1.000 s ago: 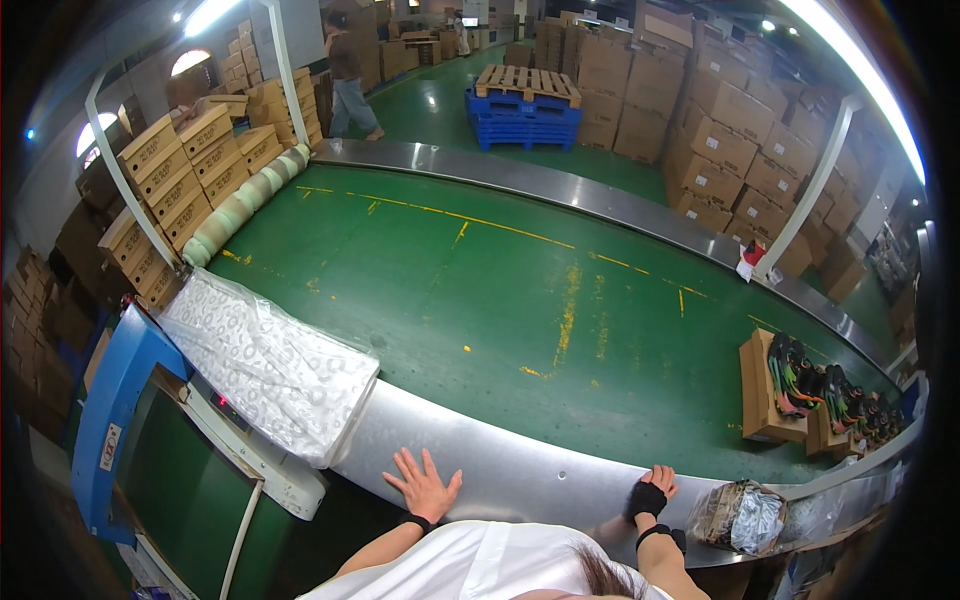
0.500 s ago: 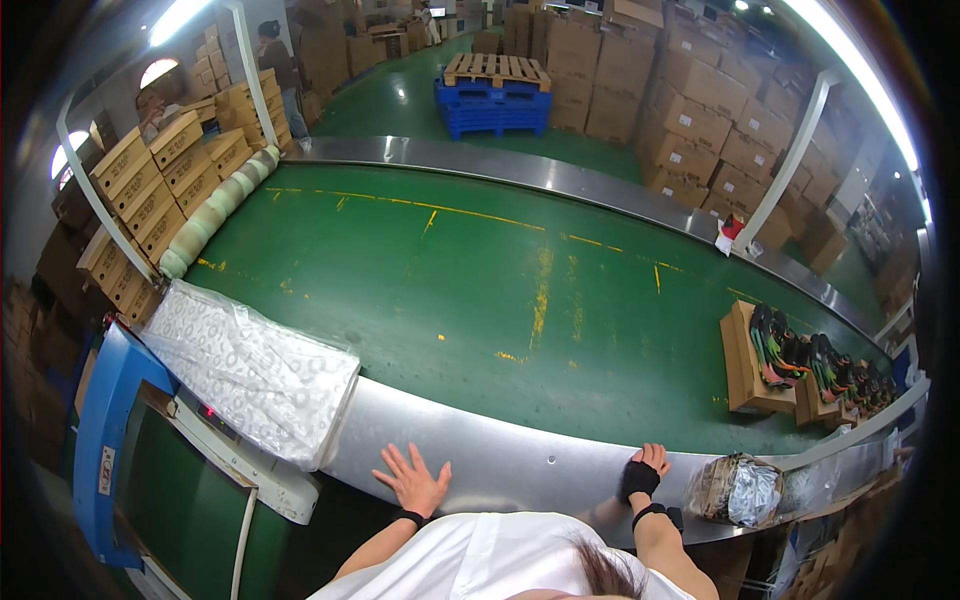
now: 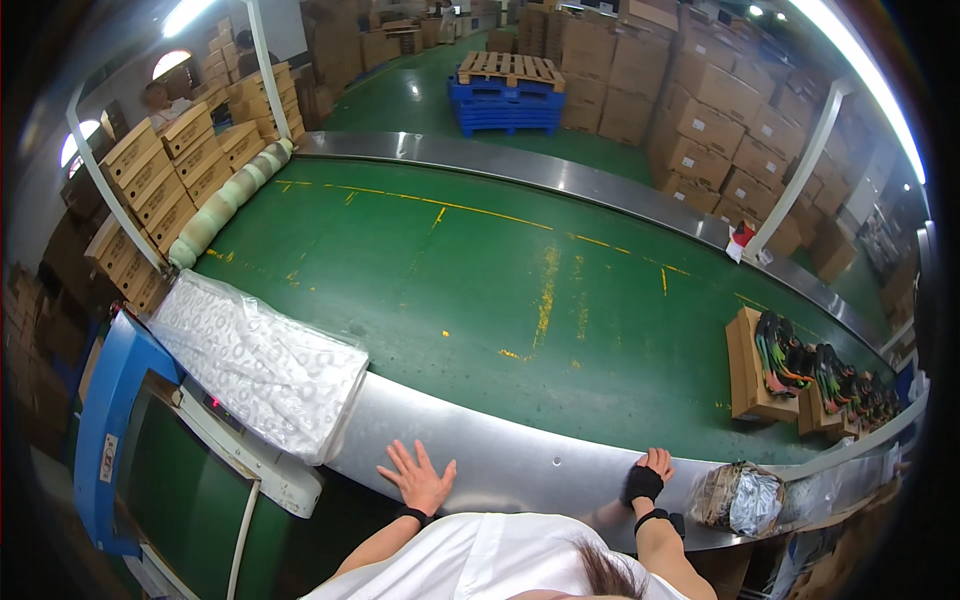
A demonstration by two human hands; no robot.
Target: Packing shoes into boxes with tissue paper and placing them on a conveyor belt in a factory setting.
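Observation:
My left hand (image 3: 421,482) lies on the metal edge (image 3: 510,465) of the green conveyor, palm down with fingers spread and nothing in it. Farther right on the same edge rests my right hand (image 3: 648,475), in a black fingerless glove. Its bare fingers sit close together toward the belt, and no object shows in them. Left of my left hand lies a stack of patterned silvery sheets (image 3: 265,365) under clear plastic. Beside my right hand stands an open carton (image 3: 740,497) lined with crumpled plastic.
On the green belt (image 3: 480,290), boxes (image 3: 757,370) with dark, colourful shoes stand at the right. A padded roll (image 3: 230,205) and stacked shoeboxes (image 3: 160,190) line the left end. A blue machine frame (image 3: 110,430) stands near left. White posts (image 3: 800,170) rise from the far edge.
The whole view has shifted slightly, with the scene moving a little to the right. Both my hands stay in place. A person at the far left has moved left, partly behind the boxes.

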